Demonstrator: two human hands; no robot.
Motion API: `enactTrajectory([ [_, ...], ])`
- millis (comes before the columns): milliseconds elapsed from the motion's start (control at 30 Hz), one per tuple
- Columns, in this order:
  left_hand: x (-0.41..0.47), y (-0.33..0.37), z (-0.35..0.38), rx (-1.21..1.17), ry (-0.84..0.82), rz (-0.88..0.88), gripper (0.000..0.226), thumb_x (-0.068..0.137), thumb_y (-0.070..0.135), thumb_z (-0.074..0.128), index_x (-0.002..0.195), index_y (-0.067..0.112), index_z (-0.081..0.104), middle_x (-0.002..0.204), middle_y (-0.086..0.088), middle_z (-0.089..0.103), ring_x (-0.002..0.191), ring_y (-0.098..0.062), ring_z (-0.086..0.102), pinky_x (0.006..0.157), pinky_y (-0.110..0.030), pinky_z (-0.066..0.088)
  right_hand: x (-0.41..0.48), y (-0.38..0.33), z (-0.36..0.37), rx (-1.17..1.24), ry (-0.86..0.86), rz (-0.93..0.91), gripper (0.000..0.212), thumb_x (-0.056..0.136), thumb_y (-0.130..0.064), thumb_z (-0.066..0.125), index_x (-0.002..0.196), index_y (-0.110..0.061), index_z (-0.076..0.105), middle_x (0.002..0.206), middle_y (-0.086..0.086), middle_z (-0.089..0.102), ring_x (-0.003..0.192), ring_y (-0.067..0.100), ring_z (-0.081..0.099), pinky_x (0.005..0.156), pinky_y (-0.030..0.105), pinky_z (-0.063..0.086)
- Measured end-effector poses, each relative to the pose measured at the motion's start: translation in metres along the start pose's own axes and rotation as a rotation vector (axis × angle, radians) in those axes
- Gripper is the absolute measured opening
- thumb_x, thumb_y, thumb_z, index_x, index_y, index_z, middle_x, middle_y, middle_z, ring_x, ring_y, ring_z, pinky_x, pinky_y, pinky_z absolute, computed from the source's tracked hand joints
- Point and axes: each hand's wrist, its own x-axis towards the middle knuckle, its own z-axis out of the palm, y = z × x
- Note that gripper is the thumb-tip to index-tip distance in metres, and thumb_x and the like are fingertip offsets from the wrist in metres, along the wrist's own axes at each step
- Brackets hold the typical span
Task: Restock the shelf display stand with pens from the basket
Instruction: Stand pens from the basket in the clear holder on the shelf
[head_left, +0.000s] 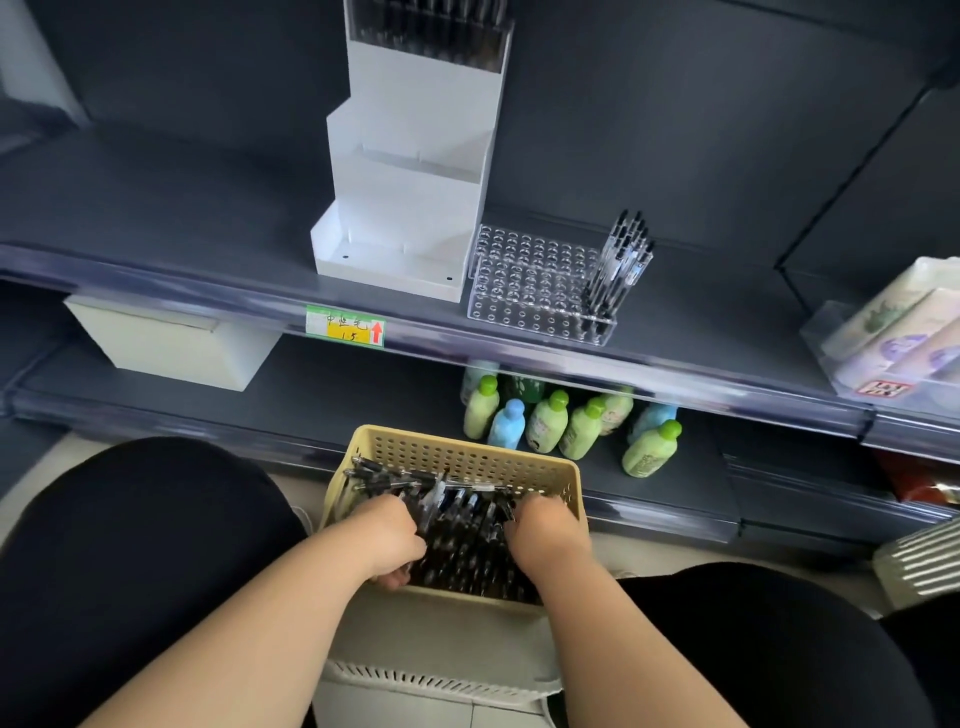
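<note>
A beige perforated basket (467, 453) full of black pens (467, 540) sits low in front of me, between my knees. Both hands are inside it. My left hand (387, 538) is curled around a bunch of pens at the basket's left side. My right hand (545, 530) presses down into the pens at the right, fingers hidden among them. On the shelf above stands a clear display stand with many holes (530, 283); several pens (621, 265) stand upright in its right end. The other holes are bare.
A white tiered holder (410, 208) stands left of the clear stand, with dark pens in its top tier. A price label (345, 326) marks the shelf edge. Green and blue bottles (550, 421) and a white box (171, 345) sit on the lower shelf. Packaged goods (898, 332) lie at right.
</note>
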Motion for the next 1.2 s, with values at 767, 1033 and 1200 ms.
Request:
enactTrajectory([
  [767, -0.016, 0.01, 0.006, -0.533, 0.254, 0.203, 0.02, 0.084, 0.006, 0.062, 0.087, 0.024, 0.056, 0.088, -0.001, 0.067, 0.088, -0.018, 0.065, 0.085, -0.04, 0.055, 0.015, -0.03, 0.014, 0.315, -0.328, 0.05, 0.04, 0.09, -0.034, 0.055, 0.121, -0.009, 0.057, 0.123, 0.009, 0.059, 0.113, 0.025, 0.055, 0.093, 0.029, 0.04],
  [1033, -0.018, 0.012, 0.006, -0.656, 0.283, 0.232, 0.019, 0.085, 0.004, 0.063, 0.095, 0.019, 0.057, 0.092, -0.002, 0.067, 0.086, -0.015, 0.065, 0.078, -0.031, 0.057, 0.009, -0.03, 0.013, 0.314, -0.356, 0.075, 0.047, 0.08, -0.044, 0.067, 0.113, -0.011, 0.059, 0.101, 0.005, 0.06, 0.093, 0.02, 0.055, 0.08, 0.029, 0.043],
  [1200, -0.019, 0.018, 0.009, -0.667, 0.281, 0.24, 0.02, 0.085, 0.003, 0.062, 0.095, 0.019, 0.058, 0.092, 0.0, 0.066, 0.086, -0.015, 0.065, 0.078, -0.029, 0.056, -0.003, -0.031, -0.002, 0.379, -0.468, 0.086, 0.018, 0.087, -0.027, 0.059, 0.095, -0.01, 0.058, 0.079, 0.003, 0.056, 0.068, 0.017, 0.051, 0.062, 0.026, 0.041],
])
